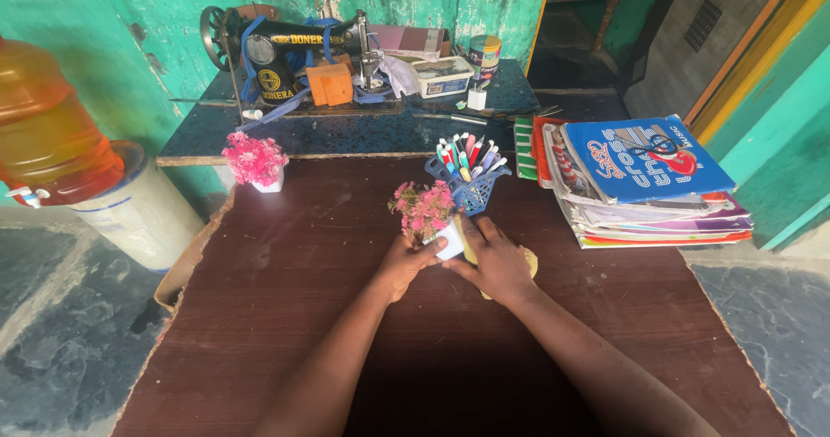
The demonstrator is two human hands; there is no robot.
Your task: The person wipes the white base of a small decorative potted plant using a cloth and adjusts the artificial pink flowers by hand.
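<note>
A small white pot of pink flowers [424,210] is tilted in the middle of the dark brown table [285,299]. My left hand [404,264] grips the pot's white base from the left. My right hand [497,260] holds a yellow cloth [526,264] against the pot's right side. Just behind the flowers stands a blue basket [471,191] full of pens and markers. A second pink flower pot [254,160] sits at the table's far left edge.
A stack of books and magazines [640,182] lies at the table's right. Behind it a blue table carries a black sewing machine [285,52], an orange block, a tin and a box. An orange water jug [47,130] on a white bucket stands at left.
</note>
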